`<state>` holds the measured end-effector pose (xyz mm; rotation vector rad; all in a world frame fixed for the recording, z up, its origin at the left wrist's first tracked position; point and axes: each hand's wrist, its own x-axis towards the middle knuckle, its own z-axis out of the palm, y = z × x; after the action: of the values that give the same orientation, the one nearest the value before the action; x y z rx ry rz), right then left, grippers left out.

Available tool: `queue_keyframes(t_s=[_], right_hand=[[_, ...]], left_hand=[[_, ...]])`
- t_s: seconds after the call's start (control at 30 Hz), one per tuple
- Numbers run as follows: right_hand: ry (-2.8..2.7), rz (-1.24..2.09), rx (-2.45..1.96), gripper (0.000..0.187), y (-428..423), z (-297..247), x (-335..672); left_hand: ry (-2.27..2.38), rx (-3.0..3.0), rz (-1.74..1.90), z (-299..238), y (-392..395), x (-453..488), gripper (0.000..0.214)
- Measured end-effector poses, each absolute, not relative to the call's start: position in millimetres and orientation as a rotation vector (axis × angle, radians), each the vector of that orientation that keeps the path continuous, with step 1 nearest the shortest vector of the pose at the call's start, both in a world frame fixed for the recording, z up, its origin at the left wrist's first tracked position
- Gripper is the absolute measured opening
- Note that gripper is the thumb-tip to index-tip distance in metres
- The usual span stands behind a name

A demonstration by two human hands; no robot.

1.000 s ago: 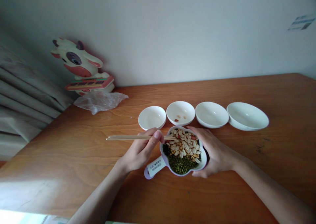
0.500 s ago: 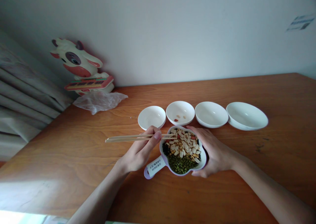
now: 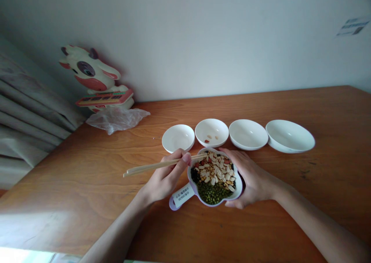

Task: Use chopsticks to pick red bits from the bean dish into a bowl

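Observation:
My left hand (image 3: pixel 168 177) is closed around a pair of wooden chopsticks (image 3: pixel 153 167), whose tips reach over the far left part of a purple-rimmed bowl (image 3: pixel 213 205). The bowl has a short handle with a white label (image 3: pixel 183 194). Inside it lie pale peanut halves (image 3: pixel 219 172), green mung beans (image 3: pixel 213 193), yellow kernels and dark beans, with a few reddish peanuts. My right hand (image 3: pixel 251 178) grips the bowl's right side, thumb near and fingers at the far rim. Whether the chopstick tips pinch anything I cannot tell.
Four white bowls stand in a row behind the purple one; the second from left (image 3: pixel 211 128) holds a few peanut pieces. At the back left, a cow-shaped toy keyboard (image 3: pixel 98 81) stands behind a crumpled plastic bag (image 3: pixel 117 118). A curtain (image 3: pixel 26 112) hangs at the left.
The chopsticks have tilted: their tips rose toward the bowl's far rim while their back ends dropped slightly. My right hand and the bowl have stayed in place.

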<state>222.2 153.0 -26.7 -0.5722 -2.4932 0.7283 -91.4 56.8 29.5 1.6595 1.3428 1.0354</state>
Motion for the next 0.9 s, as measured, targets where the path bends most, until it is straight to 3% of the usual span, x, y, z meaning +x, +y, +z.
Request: queue_keyframes(t_s=[0.2, 0.37, 0.6, 0.9], right_hand=[[-2.496, 0.722, -0.59, 0.149, 151.9, -26.2, 222.5], [-2.501, 0.739, -0.603, 0.148, 151.9, -27.0, 222.9], [-2.482, 0.732, -0.591, 0.15, 152.1, -28.4, 223.3], [-2.514, 0.719, -0.589, 0.152, 153.1, -29.9, 225.0]], left_hand=[[1.329, 1.619, 1.025, 31.7, 55.9, -94.5, 0.058], [1.325, 1.623, 1.02, 31.4, 55.8, -97.5, 0.049], [1.305, 1.582, 0.973, 33.5, 55.5, -95.7, 0.063], [1.295, 1.588, 0.949, 35.8, 53.8, -93.3, 0.03]])
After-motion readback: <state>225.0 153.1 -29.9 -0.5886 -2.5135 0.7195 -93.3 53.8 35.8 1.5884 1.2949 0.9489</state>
